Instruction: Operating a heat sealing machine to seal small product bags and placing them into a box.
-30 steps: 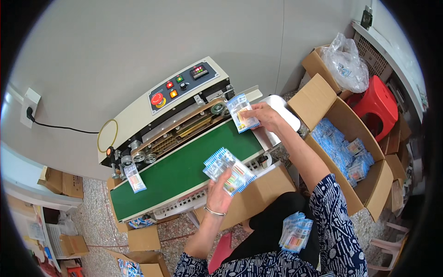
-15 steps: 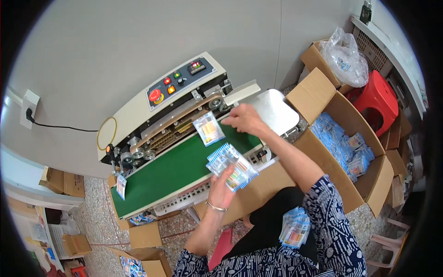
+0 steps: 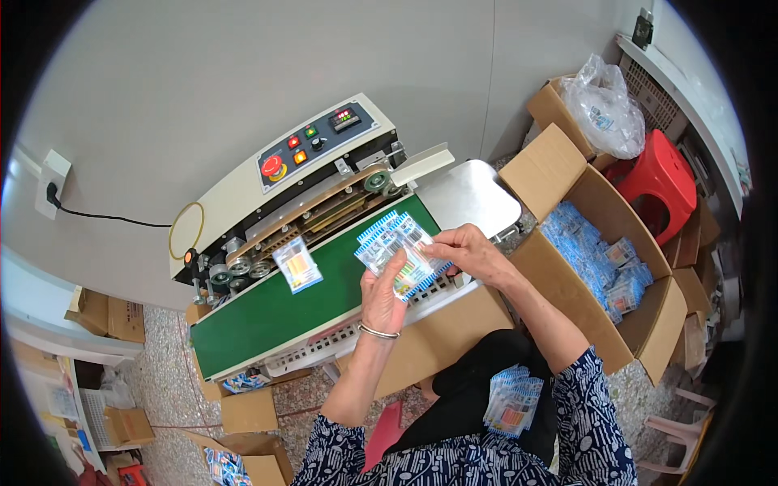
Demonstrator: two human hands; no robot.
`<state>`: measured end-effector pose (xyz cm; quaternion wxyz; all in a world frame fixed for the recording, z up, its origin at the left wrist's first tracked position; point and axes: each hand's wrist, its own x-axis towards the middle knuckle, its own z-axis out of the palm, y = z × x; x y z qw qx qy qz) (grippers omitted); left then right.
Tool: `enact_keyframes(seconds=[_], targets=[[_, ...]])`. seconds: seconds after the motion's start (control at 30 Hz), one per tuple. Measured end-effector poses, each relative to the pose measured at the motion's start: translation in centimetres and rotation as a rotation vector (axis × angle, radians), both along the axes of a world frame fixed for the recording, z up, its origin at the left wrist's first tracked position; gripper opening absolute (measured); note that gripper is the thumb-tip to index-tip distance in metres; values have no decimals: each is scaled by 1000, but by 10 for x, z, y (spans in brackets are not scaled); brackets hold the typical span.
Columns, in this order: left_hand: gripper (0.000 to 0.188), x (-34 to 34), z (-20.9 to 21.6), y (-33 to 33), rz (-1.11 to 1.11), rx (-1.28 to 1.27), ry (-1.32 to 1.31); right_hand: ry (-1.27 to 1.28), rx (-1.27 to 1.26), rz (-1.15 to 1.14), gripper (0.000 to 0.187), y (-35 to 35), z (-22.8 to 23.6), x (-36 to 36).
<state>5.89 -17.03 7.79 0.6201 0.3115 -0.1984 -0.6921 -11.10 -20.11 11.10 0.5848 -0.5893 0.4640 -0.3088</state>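
My left hand holds a fanned stack of small clear packets with blue striped edges, its thumb on top. The fingers of my right hand are closed on the right edge of the same stack. Both hands are above the near right side of the green conveyor belt. One packet with yellowish-orange contents is at the sealing side of the band sealer, over the belt. More packets lie fanned out on my lap.
To the right, an open cardboard box holds many blue packets. A metal plate adjoins the machine. Behind the box are a red stool and a clear plastic bag. At lower left, another box contains packets.
The packet at the sealer has travelled left along the machine. The packet at the belt's left end is no longer there. My right hand has come back from the machine to the held stack.
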Motion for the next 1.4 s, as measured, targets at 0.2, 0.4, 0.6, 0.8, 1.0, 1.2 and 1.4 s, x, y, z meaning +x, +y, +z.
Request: enact_keyframes(seconds=[0.2,0.4,0.6,0.8,1.0,1.2,1.4], targets=[[30,-2,-6,-7,56,13,-20,-141,49,-75,27,-6,-8,-7],[28,9,0,-8,154,-3,-30,-166,118,-228,22,-32,-17,-19],[27,16,-5,16,156,89,-29,-113,56,-265,24,-84,-37,-19],[27,15,-14,33,77,116,-21,-12,70,-98,24,-98,-36,15],[30,2,-17,18,37,121,-25,-11,-138,-82,34,-77,-45,46],[31,2,-6,3,16,54,39,-35,35,74,31,-19,-11,6],[30,-11,2,-2,-17,13,73,-117,110,14,26,-10,-14,0]])
